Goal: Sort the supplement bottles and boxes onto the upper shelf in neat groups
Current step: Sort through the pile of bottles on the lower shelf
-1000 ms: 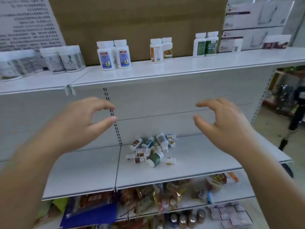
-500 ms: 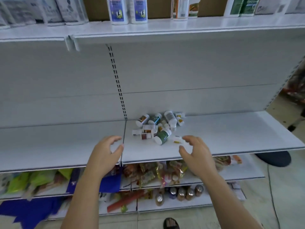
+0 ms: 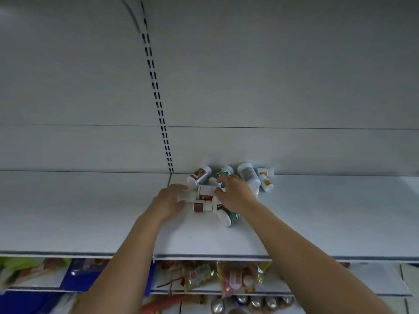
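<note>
Both hands are down in the heap. Our right hand (image 3: 235, 196) lies over its middle with the fingers curled downward, and we cannot tell whether they clamp a bottle or only rest on it. Our left hand (image 3: 169, 201) reaches in from the left, thumb and fingers apart on either side of a white cap, not plainly closed on it.

The bottles (image 3: 205, 191) lie on their sides, touching one another, just right of the frame's centre. A brown-label bottle (image 3: 199, 175) and a grey-label bottle (image 3: 248, 175) sit at the back of the heap. Two yellow-label bottles (image 3: 265, 182) lie at its right edge, and a green bottle (image 3: 230, 219) lies nearest us, half under our right wrist.

We judge them light, stiff plastic, smooth and round, so they roll when nudged. They are best pinched across the labelled barrel or around the cap end, one or two per hand.

They rest on the middle shelf (image 3: 90, 211), against the back panel (image 3: 249, 75), right of the slotted upright (image 3: 158, 105). The upper shelf is out of frame, and we see no boxes. Snack packets (image 3: 238, 277) fill the shelf along the bottom edge.
</note>
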### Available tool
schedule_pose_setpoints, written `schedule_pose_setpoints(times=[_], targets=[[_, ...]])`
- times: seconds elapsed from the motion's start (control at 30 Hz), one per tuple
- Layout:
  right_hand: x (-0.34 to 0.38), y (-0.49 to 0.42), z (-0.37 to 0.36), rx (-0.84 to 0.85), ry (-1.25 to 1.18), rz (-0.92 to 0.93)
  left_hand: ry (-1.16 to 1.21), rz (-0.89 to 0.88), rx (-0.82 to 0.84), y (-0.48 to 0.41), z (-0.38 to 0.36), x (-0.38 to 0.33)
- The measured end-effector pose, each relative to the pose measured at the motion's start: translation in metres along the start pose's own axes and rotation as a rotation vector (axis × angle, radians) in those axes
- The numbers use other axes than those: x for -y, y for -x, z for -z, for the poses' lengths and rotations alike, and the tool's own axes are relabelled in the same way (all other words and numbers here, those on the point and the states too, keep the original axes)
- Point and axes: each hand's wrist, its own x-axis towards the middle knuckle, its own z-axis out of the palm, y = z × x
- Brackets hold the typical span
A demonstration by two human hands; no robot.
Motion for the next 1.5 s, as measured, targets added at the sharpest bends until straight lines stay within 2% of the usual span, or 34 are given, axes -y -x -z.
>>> schedule_pose_setpoints(times=[0.13,0.23,0.33,0.4,0.47,0.57,0.73,0.8,0.93,1.03,1.13,1.27,1.4,1.5], targets=[[0.001,-0.041,-0.003,0.239,0.127,-0.094,-0.161,0.009,0.046,-0.014,-0.006,-0.004],[0.001,-0.061,-0.008,0.339,0.156,-0.141,-0.089,0.037,-0.033,-0.013,-0.01,-0.002],[0.003,-0.063,-0.011,0.333,0.211,-0.118,0.085,0.101,-0.107,-0.001,-0.006,0.002],[0.004,-0.055,-0.006,0.258,0.178,-0.092,0.182,0.137,-0.154,0.009,0.002,0.004],[0.007,-0.044,0.007,0.14,0.058,-0.067,0.316,0.165,-0.2,0.023,0.014,0.002],[0.019,-0.021,0.035,0.009,-0.282,-0.062,0.56,0.194,-0.233,0.05,0.038,-0.011],[0.055,0.037,0.085,-0.138,-0.7,-0.002,0.922,0.074,-0.171,0.103,0.092,-0.057],[0.075,0.066,0.102,-0.147,-0.863,0.029,1.029,0.005,-0.151,0.128,0.116,-0.078],[0.116,0.128,0.132,-0.068,-1.343,0.05,1.179,-0.092,-0.105,0.177,0.16,-0.11],[0.142,0.167,0.157,-0.063,-1.499,0.118,1.293,-0.161,-0.031,0.21,0.19,-0.132],[0.161,0.2,0.187,-0.143,-1.436,0.195,1.425,-0.229,0.048,0.238,0.214,-0.152],[0.178,0.23,0.229,-0.218,-1.304,0.227,1.336,-0.316,0.023,0.259,0.238,-0.178],[0.182,0.243,0.269,-0.192,-1.374,0.272,1.125,-0.476,-0.079,0.265,0.263,-0.204],[0.177,0.242,0.3,-0.19,-1.327,0.327,0.969,-0.572,-0.138,0.26,0.283,-0.226]])
